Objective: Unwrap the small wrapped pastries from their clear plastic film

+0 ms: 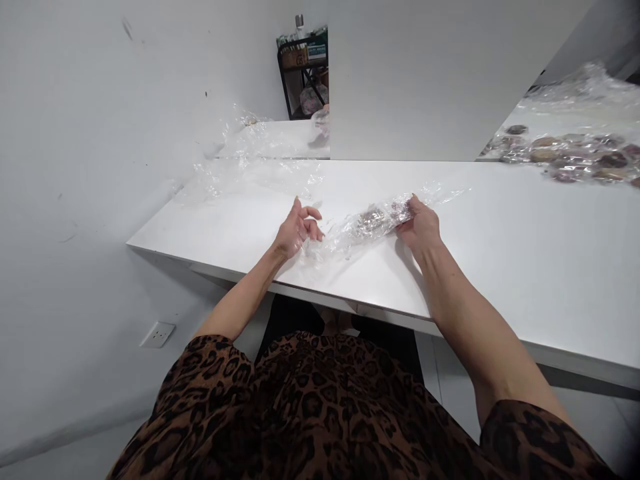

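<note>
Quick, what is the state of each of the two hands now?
Left hand: open, fingers loosely curled, at the end of the clear plastic wrap, holding nothing firmly.
Right hand: closed on the plastic wrap's other end.

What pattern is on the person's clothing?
A leopard print, dark spots on brown, on the clothing; it shows in the head view, the only view.

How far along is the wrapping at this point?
Done: a batch of wrapped pieces lies at the far right of the table. In hand: the right hand grips a film-wrapped bundle, while the left hand is open at its loose end. Left: that end is unclosed; spare film remains.
</note>
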### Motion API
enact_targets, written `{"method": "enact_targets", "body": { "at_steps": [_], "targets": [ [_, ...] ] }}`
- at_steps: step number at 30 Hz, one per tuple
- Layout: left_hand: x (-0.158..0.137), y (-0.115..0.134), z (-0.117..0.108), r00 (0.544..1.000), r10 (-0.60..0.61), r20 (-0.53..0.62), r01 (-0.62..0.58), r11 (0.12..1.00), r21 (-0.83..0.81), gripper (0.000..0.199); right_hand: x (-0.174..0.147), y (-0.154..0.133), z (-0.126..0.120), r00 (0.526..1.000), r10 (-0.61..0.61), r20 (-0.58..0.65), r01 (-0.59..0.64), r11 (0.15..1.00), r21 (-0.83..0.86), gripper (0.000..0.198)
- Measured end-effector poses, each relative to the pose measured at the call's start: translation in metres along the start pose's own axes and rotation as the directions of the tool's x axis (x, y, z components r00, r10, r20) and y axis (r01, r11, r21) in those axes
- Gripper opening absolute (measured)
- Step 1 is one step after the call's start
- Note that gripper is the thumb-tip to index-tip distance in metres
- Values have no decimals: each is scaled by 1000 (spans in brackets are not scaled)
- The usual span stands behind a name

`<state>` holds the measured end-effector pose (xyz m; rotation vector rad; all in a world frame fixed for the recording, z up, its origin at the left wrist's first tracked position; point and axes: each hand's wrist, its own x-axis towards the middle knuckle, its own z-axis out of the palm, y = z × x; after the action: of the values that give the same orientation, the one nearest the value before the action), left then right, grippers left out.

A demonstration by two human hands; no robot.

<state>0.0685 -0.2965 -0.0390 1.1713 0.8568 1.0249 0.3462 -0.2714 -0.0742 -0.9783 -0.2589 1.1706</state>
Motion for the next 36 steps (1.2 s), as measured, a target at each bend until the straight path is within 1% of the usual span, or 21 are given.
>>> {"method": "enact_targets", "body": {
  "at_steps": [2, 4, 6, 7, 9, 11, 12, 13, 14, 15, 17, 19, 20, 21, 24, 26, 27, 30, 33, 34, 36],
  "targets": [
    [-6, -2, -7, 995, -73, 71, 52, 965, 258, 57, 2, 1, 0, 1000, 11, 12, -11, 1000, -11, 22],
    [-7, -3, -3, 997, -5, 77, -32, 877, 480, 51, 1, 2, 1, 999, 29, 37, -28, 999, -35, 17],
    [-5, -3, 11, 988, 95, 118, -149, 741, 654, 49, 0, 4, 3, 997, 45, 66, -42, 998, -52, 13],
    [-4, -3, 20, 981, 111, 157, -191, 656, 730, 49, -1, 4, 3, 995, 51, 81, -46, 997, -57, 12],
    [-2, -3, 39, 968, 73, 241, -247, 462, 852, 52, -3, 5, 3, 993, 47, 110, -42, 998, -54, 15],
    [0, -4, 54, 961, 13, 277, -269, 283, 920, 46, -3, 4, 2, 991, 39, 129, -32, 998, -55, 23],
    [1, -5, 59, 962, -7, 272, -264, 227, 938, 36, -3, 3, 1, 990, 39, 137, -31, 998, -57, 28],
    [3, -7, 61, 967, -13, 253, -245, 213, 946, 25, -3, 2, 1, 988, 43, 145, -34, 998, -61, 32],
    [4, -9, 61, 974, -5, 225, -216, 250, 944, 17, -4, 1, 0, 987, 48, 156, -38, 997, -62, 35],
    [6, -11, 59, 981, 9, 193, -184, 336, 924, 12, -5, 0, 0, 984, 54, 170, -44, 997, -63, 37],
    [10, -14, 53, 991, 26, 129, -119, 599, 792, 9, -9, -1, 2, 977, 78, 198, -62, 995, -83, 38],
    [13, -17, 45, 996, -5, 90, -43, 854, 519, 14, -16, 0, 5, 966, 135, 221, -103, 983, -151, 38],
    [14, -18, 43, 996, -36, 78, 6, 933, 360, 17, -20, 2, 7, 956, 175, 233, -130, 972, -196, 37],
    [14, -19, 41, 995, -68, 69, 52, 977, 209, 19, -24, 3, 9, 943, 219, 252, -158, 957, -243, 36],
    [14, -23, 39, 989, -135, 53, 139, 986, -90, 26, -35, 9, 12, 862, 354, 364, -218, 906, -364, 32],
    [13, -28, 40, 986, -156, 59, 164, 971, -172, 26, -39, 12, 11, 825, 378, 421, -220, 900, -377, 29],
    [13, -31, 40, 984, -165, 67, 175, 967, -186, 24, -39, 13, 10, 826, 363, 432, -210, 908, -363, 29],
    [13, -40, 38, 975, -207, 81, 217, 965, -145, 20, -37, 15, 7, 864, 278, 419, -145, 936, -321, 36],
    [9, -44, 35, 967, -252, 23, 253, 967, -21, 25, -34, 15, 5, 882, 231, 411, -85, 935, -344, 42],
    [7, -43, 34, 973, -231, -22, 231, 973, 26, 29, -33, 15, 5, 886, 221, 408, -72, 934, -351, 44],
    [4, -40, 35, 988, -111, -104, 125, 982, 140, 34, -33, 16, 5, 892, 204, 404, -53, 934, -354, 46]
  ]
}}
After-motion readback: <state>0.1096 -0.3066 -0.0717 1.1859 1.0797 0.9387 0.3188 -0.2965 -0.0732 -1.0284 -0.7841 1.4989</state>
